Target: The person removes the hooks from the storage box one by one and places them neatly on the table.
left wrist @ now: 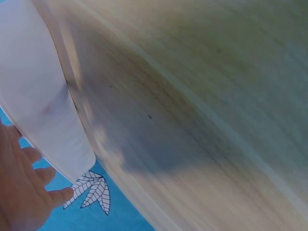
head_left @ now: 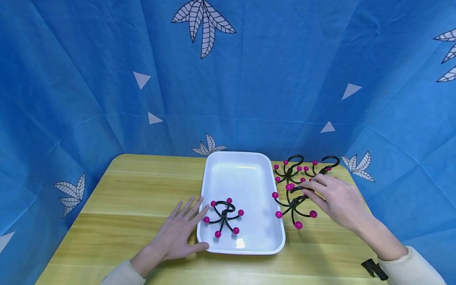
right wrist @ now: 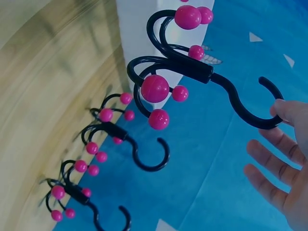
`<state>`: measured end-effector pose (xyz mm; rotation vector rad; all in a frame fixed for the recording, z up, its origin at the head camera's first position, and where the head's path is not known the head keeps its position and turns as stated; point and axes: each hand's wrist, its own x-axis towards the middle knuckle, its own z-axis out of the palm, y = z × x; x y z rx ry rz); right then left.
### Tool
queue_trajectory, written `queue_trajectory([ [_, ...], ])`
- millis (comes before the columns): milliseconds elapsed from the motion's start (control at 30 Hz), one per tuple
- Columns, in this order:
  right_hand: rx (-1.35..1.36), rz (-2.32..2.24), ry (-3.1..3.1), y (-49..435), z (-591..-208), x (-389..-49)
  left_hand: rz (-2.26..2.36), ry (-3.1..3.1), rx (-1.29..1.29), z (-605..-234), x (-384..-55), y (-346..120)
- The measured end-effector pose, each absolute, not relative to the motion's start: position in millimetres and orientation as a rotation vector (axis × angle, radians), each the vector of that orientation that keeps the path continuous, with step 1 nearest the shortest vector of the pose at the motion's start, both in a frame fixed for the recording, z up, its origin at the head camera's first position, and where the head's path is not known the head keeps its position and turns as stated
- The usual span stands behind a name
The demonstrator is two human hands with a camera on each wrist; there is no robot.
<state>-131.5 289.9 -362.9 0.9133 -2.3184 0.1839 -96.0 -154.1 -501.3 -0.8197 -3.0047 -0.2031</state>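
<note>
My right hand (head_left: 338, 200) pinches the curved top of a black multi-arm hanging hook (head_left: 294, 203) with pink ball tips, between thumb and forefinger. In the right wrist view this hook (right wrist: 192, 67) hangs off the table, its other fingers spread below. A similar hook (head_left: 224, 215) stands in the near left part of a white tray (head_left: 256, 206). On the tray's left rim rests my left hand (head_left: 178, 233), fingers spread and straight, holding nothing.
Two more such hooks, one (head_left: 289, 173) by the tray's right side and one (head_left: 323, 171) farther right, stand at the back right of the wooden table (head_left: 142, 190). Blue cloth (head_left: 249, 99) surrounds the back and sides. A black clip (head_left: 374, 269) lies by the right sleeve.
</note>
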Motion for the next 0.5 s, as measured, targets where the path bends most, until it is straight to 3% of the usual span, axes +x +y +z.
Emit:
queue_trajectory([
  [500,0.839,0.153,-2.394,316.4,-378.1,-136.9,-0.198,-2.991,-0.828,-501.9,-96.0,-154.2],
])
